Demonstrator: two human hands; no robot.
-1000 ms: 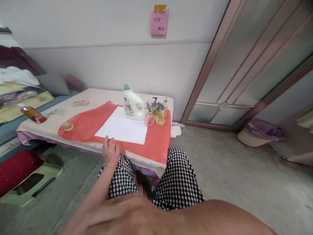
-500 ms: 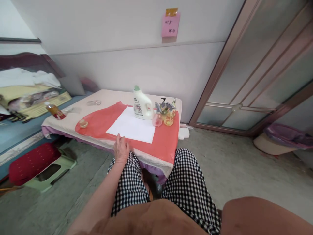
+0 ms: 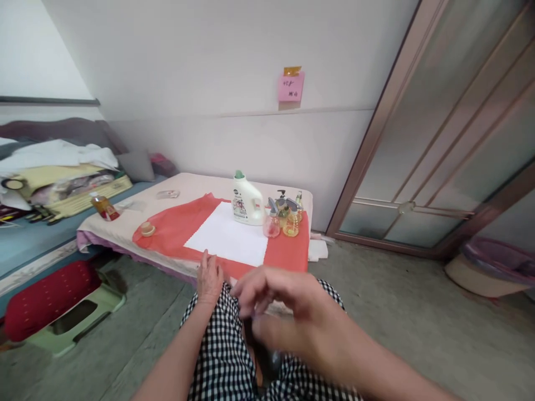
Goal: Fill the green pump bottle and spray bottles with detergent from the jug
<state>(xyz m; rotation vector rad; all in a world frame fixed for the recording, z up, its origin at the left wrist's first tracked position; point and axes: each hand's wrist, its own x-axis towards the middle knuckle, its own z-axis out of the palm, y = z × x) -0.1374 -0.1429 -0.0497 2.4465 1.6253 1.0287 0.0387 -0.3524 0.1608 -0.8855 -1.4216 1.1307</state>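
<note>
My left hand [image 3: 210,277] rests at the front edge of the table, its fingers stretched out by the near corner of a white cloth [image 3: 228,239]. That cloth lies flat on a red sheet [image 3: 175,228]. In front of the table, above my knees, my right hand [image 3: 288,309] is raised and blurred, fingers loosely curved, thumb apart, nothing visible in it. A white detergent jug [image 3: 247,203] with a green cap stands on the cloth's back edge. Right of it are a pink spray bottle [image 3: 271,224], a yellow spray bottle [image 3: 291,223] and a pump bottle [image 3: 282,209].
A small round jar [image 3: 147,229] sits on the red sheet's left part. An amber bottle [image 3: 104,207] stands at the table's left end. A red-topped stool [image 3: 50,298] is at lower left, a lined bin [image 3: 489,273] at right. A pink note [image 3: 291,87] hangs on the wall.
My right hand has come into view from below and reaches forward over my knees. The left hand stays at the table edge. The view has tipped upward, so the scene sits lower.
</note>
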